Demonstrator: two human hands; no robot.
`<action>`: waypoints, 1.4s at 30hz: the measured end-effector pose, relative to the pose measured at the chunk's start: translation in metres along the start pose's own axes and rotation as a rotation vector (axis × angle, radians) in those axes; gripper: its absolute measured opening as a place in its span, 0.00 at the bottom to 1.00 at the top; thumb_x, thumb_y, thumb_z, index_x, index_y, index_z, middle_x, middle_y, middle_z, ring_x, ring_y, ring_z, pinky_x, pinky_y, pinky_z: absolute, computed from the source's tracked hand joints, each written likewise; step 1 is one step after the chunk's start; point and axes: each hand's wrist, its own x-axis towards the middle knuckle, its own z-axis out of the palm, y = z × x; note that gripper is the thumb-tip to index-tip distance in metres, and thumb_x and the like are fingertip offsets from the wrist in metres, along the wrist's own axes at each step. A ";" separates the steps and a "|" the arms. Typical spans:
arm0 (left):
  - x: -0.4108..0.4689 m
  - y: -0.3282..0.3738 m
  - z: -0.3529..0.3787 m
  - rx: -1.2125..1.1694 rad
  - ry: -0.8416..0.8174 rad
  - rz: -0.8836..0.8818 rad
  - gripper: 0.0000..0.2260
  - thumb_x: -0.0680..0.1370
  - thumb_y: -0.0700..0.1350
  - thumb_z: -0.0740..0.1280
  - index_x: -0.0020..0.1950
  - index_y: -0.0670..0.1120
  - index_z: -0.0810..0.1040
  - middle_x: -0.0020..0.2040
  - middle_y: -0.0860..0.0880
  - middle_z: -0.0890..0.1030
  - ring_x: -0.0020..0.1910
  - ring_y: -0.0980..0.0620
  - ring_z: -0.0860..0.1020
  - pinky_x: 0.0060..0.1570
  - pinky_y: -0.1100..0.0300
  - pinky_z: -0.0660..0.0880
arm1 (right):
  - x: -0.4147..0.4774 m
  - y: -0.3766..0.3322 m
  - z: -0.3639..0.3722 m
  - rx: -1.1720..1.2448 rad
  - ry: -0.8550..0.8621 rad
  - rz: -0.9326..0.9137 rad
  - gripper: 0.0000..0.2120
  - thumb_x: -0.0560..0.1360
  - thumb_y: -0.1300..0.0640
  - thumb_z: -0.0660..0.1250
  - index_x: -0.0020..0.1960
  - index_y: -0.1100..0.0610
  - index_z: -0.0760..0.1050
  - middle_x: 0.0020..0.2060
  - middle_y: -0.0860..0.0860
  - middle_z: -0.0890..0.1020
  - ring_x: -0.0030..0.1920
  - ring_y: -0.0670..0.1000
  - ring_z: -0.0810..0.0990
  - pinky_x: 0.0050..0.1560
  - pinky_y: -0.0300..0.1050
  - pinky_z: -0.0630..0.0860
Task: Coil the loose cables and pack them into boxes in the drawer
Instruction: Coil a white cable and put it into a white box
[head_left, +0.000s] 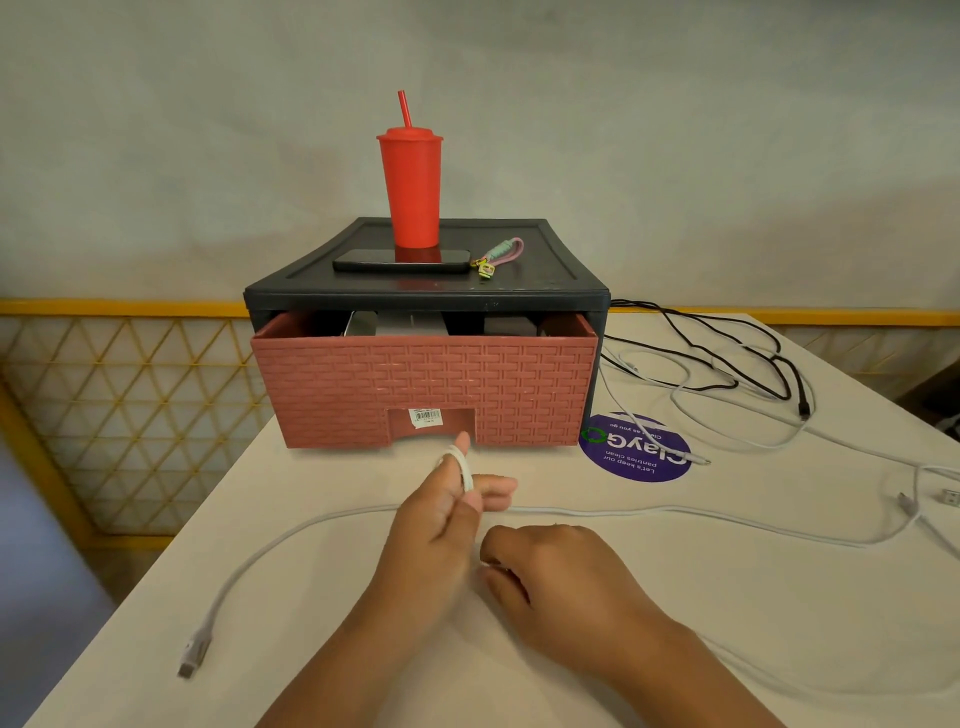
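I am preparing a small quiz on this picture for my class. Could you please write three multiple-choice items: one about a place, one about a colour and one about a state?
1. Where does the phone lie?
A. on a chair
B. on top of the drawer unit, in front of the red cup
C. in a bag

2. What colour is the cable looped round the fingers of the left hand?
A. white
B. black
C. red

3. How is the drawer?
A. fully shut
B. taken out
C. pulled out slightly

Answers:
1 B: the phone lies flat on the black top, before the cup.
2 A: white loops sit on the raised fingers.
3 C: a gap shows above its front, with boxes inside.
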 end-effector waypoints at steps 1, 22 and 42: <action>-0.001 -0.001 0.001 0.023 -0.033 -0.008 0.19 0.82 0.39 0.54 0.63 0.63 0.61 0.45 0.61 0.83 0.47 0.61 0.80 0.50 0.71 0.71 | 0.001 0.000 -0.001 -0.034 0.030 -0.010 0.15 0.70 0.46 0.48 0.38 0.52 0.69 0.32 0.50 0.79 0.31 0.54 0.75 0.29 0.42 0.64; -0.007 0.015 -0.006 -0.063 -0.355 -0.120 0.13 0.68 0.61 0.61 0.29 0.57 0.80 0.19 0.56 0.67 0.21 0.61 0.66 0.31 0.66 0.67 | 0.001 0.008 -0.006 -0.017 0.439 0.048 0.08 0.69 0.53 0.61 0.34 0.55 0.72 0.24 0.46 0.75 0.24 0.48 0.70 0.22 0.40 0.67; -0.005 0.011 -0.006 -0.140 -0.252 -0.146 0.16 0.72 0.55 0.58 0.33 0.51 0.82 0.19 0.55 0.62 0.21 0.58 0.62 0.30 0.64 0.70 | -0.001 0.012 -0.010 0.332 0.240 0.126 0.13 0.75 0.42 0.52 0.35 0.46 0.66 0.31 0.31 0.75 0.33 0.40 0.74 0.32 0.31 0.66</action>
